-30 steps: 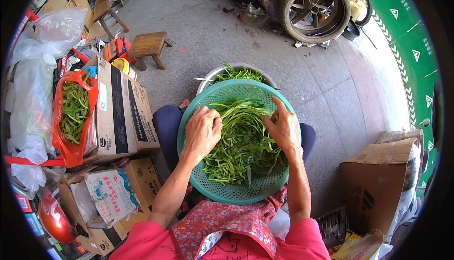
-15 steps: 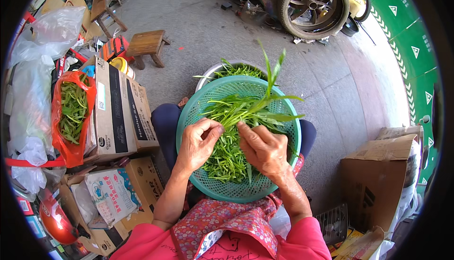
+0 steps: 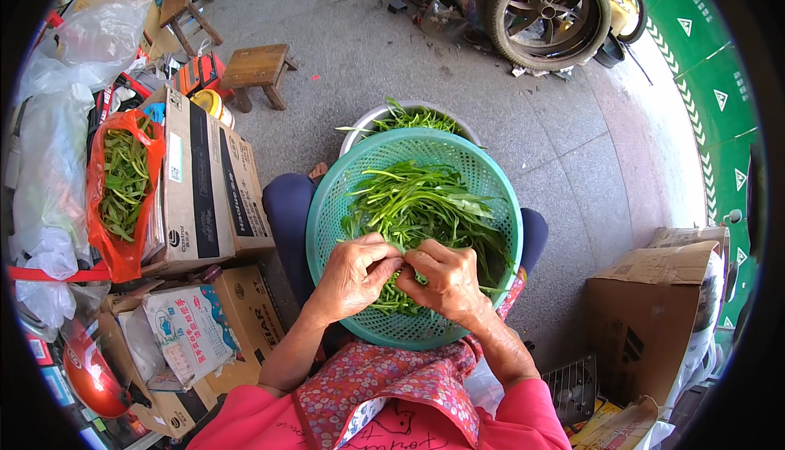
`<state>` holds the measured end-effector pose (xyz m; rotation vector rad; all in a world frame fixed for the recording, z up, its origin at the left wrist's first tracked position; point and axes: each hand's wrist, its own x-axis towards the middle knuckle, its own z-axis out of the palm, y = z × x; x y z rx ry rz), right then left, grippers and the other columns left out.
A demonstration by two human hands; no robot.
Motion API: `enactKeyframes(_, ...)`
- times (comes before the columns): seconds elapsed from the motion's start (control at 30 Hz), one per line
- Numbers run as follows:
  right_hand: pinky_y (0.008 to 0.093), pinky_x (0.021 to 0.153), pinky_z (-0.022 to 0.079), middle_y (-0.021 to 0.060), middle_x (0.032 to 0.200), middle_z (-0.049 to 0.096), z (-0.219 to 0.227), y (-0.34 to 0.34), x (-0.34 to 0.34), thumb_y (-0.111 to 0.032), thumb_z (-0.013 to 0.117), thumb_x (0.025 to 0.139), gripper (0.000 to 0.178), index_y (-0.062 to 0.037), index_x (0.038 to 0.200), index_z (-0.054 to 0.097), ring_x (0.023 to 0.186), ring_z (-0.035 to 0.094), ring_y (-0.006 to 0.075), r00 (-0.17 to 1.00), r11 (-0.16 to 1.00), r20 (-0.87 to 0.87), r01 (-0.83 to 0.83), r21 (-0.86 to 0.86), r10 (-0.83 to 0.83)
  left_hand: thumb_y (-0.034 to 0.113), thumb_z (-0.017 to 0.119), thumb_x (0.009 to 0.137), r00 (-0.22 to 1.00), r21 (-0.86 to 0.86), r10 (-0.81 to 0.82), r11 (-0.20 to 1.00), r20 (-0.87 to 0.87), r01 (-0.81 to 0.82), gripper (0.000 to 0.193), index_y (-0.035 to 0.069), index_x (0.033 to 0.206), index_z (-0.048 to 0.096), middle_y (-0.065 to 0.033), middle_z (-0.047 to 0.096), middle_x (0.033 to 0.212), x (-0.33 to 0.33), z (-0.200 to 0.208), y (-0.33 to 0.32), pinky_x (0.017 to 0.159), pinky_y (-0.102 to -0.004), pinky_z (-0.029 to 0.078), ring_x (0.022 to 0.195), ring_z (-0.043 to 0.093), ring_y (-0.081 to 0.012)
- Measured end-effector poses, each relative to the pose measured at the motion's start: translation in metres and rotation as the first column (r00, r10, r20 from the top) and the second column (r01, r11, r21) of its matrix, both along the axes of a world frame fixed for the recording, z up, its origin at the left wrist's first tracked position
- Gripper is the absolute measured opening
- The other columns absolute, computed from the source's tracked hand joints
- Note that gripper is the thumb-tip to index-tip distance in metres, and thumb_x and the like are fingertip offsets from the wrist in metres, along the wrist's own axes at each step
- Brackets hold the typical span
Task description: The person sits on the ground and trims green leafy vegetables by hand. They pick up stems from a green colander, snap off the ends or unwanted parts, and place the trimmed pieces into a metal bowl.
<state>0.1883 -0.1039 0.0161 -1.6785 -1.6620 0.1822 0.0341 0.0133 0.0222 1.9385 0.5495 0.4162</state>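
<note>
A round teal plastic colander (image 3: 327, 196) rests on my lap between my knees. In it lies a heap of long-stemmed leafy greens (image 3: 417, 196), with shorter cut pieces under and in front of them. Over the near half of the heap, my left hand (image 3: 360, 276) and my right hand (image 3: 446, 282) meet, thumbs and fingers pinched together tip to tip. A bit of pale green stem shows between the fingertips; the fingers hide most of it. Behind the colander and partly covered by it, a metal basin (image 3: 353, 132) holds more greens.
An orange plastic bag (image 3: 123, 258) of greens hangs beside cardboard boxes (image 3: 200, 221) at my left. A small wooden stool (image 3: 255, 67) stands ahead on the left, with a tyred wheel (image 3: 548, 12) at the far right. Another cardboard box (image 3: 646, 311) is at my right.
Both hands have moved down and closer together. The long leafy sprig that stood up from the fingers is no longer raised; long stems now lie across the heap.
</note>
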Motion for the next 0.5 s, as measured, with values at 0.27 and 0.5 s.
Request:
enactKeyframes(0.27,0.0214,0.049,0.032,-0.0041,0.068,0.060,-0.026,0.000,-0.003,0.002,0.066,0.082,0.008,-0.0025,0.081,0.072,0.055,0.046,0.0034,0.545,0.883,-0.750,0.457,-0.109,-0.374,0.007,0.072,0.095,0.985,-0.449,0.091,0.893,0.143,-0.017,0.010,-0.002,0.099,0.074,-0.0073,0.066,0.081,0.004,-0.023,-0.009,0.062,-0.0292,0.048,0.069,0.060,-0.0134)
enactKeyframes(0.5,0.0245,0.047,0.030,-0.0018,0.065,0.044,-0.037,-0.033,0.059,-0.023,0.047,0.089,0.017,-0.0111,0.078,0.051,0.051,0.035,0.0087,-0.142,0.811,-0.933,0.462,-0.358,-0.331,0.018,0.079,0.084,0.950,0.215,-0.128,0.957,-0.284,0.194,0.020,0.004,0.098,0.076,-0.0111,0.065,0.099,-0.016,-0.038,-0.005,0.084,-0.0431,0.052,0.092,0.067,-0.0292)
